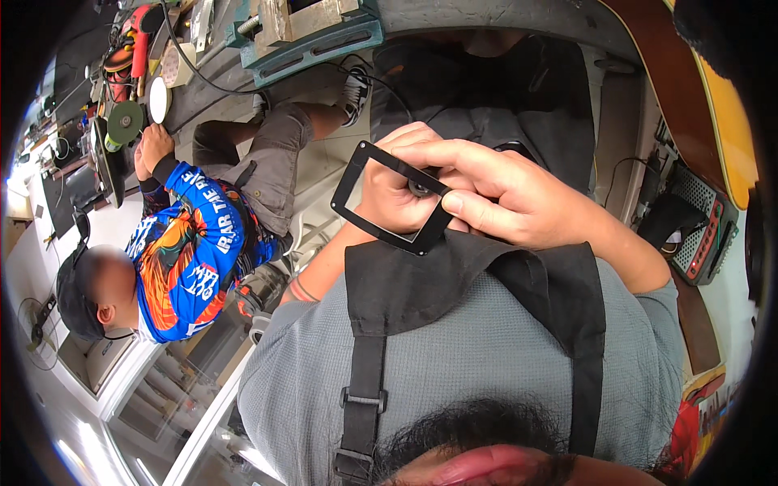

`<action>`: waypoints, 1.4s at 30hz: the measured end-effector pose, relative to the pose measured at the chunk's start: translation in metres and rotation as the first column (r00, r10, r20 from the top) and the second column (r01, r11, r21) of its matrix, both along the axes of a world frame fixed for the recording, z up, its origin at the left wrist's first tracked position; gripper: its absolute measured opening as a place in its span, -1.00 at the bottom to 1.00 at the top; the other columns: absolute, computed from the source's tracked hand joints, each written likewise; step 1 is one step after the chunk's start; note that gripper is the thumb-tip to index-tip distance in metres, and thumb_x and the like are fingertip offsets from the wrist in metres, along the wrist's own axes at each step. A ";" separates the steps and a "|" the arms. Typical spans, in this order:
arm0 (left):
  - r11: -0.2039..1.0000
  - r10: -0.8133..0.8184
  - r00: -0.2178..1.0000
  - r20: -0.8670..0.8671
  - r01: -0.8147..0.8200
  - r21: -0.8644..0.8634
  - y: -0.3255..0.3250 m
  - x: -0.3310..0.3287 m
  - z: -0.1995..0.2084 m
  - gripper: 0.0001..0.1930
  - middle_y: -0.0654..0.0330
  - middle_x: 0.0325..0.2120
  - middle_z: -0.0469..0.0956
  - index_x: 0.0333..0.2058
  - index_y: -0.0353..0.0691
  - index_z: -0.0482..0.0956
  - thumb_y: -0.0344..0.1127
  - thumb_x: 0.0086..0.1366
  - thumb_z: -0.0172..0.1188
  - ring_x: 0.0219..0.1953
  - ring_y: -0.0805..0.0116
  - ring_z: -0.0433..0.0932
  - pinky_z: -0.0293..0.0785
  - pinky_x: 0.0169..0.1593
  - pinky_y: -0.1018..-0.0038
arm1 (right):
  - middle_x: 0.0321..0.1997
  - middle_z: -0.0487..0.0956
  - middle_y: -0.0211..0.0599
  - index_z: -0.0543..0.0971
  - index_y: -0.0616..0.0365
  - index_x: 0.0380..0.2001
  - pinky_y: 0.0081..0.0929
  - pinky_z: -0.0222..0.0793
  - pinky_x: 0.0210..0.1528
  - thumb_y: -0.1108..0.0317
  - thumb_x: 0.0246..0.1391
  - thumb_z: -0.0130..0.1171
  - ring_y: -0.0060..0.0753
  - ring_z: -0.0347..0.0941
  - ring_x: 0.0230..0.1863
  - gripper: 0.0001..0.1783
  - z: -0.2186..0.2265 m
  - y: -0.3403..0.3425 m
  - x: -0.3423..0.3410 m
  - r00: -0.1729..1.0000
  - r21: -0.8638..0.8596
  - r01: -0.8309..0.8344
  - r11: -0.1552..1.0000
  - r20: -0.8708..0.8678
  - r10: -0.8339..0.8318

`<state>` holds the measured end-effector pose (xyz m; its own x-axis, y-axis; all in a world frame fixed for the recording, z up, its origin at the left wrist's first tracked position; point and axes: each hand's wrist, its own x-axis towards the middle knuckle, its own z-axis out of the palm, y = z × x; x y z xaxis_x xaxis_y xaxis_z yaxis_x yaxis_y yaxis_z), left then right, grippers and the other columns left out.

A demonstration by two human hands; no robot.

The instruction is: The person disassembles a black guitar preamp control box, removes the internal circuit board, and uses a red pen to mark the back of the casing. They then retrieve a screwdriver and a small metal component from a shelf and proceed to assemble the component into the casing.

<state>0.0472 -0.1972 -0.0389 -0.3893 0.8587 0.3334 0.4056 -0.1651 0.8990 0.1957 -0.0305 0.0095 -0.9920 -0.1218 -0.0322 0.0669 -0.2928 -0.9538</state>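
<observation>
A flat black rectangular frame (pixel 350 176) with small holes at its corners is tilted in front of my chest. My right hand (pixel 519 190) pinches its right side, the thumb pressed on the front face and the fingers reaching over the top edge. Behind the frame is my left hand (pixel 385 198), partly seen through the opening, with its fingers curled. A small dark round piece (pixel 419 188) shows there against the left fingers; its kind is unclear. Below both hands, the black apron (pixel 405 283) hangs over a grey shirt.
A teal vise (pixel 316 40) is fixed on the dark workbench (pixel 454 14) ahead. On the left, a co-worker (pixel 194 243) in a colourful shirt handles something by a green disc (pixel 126 121). A yellow and brown curved panel (pixel 721 121) and an amplifier-like box (pixel 703 231) stand right.
</observation>
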 end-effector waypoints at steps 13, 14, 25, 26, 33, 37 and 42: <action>0.999 -0.040 0.999 -0.028 0.041 0.026 0.000 -0.005 -0.002 -0.76 0.13 -0.51 0.59 -0.39 -0.28 0.70 -0.35 -0.04 0.55 -0.45 0.10 0.58 0.43 -0.36 0.24 | -0.40 0.61 -0.31 0.31 0.09 0.60 -0.40 0.57 -0.28 0.41 0.59 0.06 -0.43 0.62 -0.41 -0.40 -0.003 -0.002 -0.001 1.000 0.015 0.007 1.000 -0.027 -0.006; 0.999 -0.040 0.999 -0.027 0.040 0.021 -0.001 -0.005 -0.002 -0.76 0.13 -0.51 0.59 -0.39 -0.27 0.70 -0.35 -0.03 0.55 -0.45 0.10 0.58 0.43 -0.36 0.24 | -0.40 0.61 -0.31 0.31 0.09 0.60 -0.40 0.57 -0.28 0.41 0.58 0.06 -0.43 0.63 -0.41 -0.40 -0.003 -0.002 -0.002 1.000 0.015 0.003 1.000 -0.027 -0.002; 0.997 -0.069 0.998 -0.001 0.069 -0.022 -0.007 -0.010 -0.007 -0.67 0.18 -0.40 0.66 -0.40 -0.20 0.75 -0.21 -0.05 0.71 -0.34 0.20 0.66 0.49 -0.25 0.29 | -0.39 0.62 -0.31 0.30 0.07 0.61 -0.40 0.57 -0.27 0.41 0.60 0.05 -0.44 0.62 -0.40 -0.40 -0.005 -0.002 -0.002 0.999 0.036 0.007 0.999 -0.051 -0.006; 0.999 -0.050 0.999 0.005 0.050 -0.011 -0.004 -0.007 -0.004 -0.72 0.15 -0.45 0.63 -0.40 -0.24 0.73 -0.28 -0.03 0.63 -0.39 0.15 0.63 0.47 -0.29 0.27 | -0.39 0.62 -0.31 0.30 0.07 0.61 -0.40 0.57 -0.27 0.41 0.60 0.05 -0.44 0.62 -0.40 -0.40 -0.004 -0.002 -0.002 0.999 0.035 0.002 0.999 -0.040 -0.001; 1.000 -0.031 1.000 0.007 0.031 0.006 -0.001 -0.004 0.000 -0.74 0.12 -0.50 0.61 -0.38 -0.30 0.70 -0.34 -0.02 0.57 -0.44 0.10 0.60 0.46 -0.33 0.25 | -0.40 0.62 -0.30 0.28 0.08 0.62 -0.38 0.57 -0.26 0.41 0.60 0.06 -0.41 0.62 -0.40 -0.38 -0.004 -0.002 -0.002 0.999 0.048 0.002 0.999 -0.040 0.000; 0.999 -0.034 0.999 0.005 0.034 0.004 0.000 -0.005 0.002 -0.73 0.13 -0.49 0.61 -0.36 -0.30 0.71 -0.35 -0.03 0.57 -0.44 0.10 0.59 0.46 -0.32 0.25 | -0.33 0.59 -0.43 0.31 0.16 0.62 -0.50 0.50 -0.14 0.45 0.57 0.05 -0.57 0.55 -0.30 -0.37 0.004 0.001 -0.003 0.999 0.007 -0.028 1.000 0.028 0.028; 1.000 -0.028 1.000 -0.003 0.028 -0.005 0.000 -0.005 0.004 -0.74 0.13 -0.49 0.61 -0.35 -0.29 0.71 -0.38 -0.05 0.54 -0.44 0.10 0.59 0.46 -0.32 0.25 | -0.35 0.59 -0.44 0.31 0.18 0.62 -0.49 0.50 -0.15 0.43 0.58 0.05 -0.57 0.54 -0.31 -0.37 0.002 0.003 -0.003 0.996 0.015 -0.067 0.998 0.059 0.066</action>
<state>0.0423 -0.1969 -0.0350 -0.3642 0.8708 0.3301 0.4035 -0.1719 0.8987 0.1928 -0.0272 0.0118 -0.9782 -0.1861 -0.0925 0.1414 -0.2695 -0.9526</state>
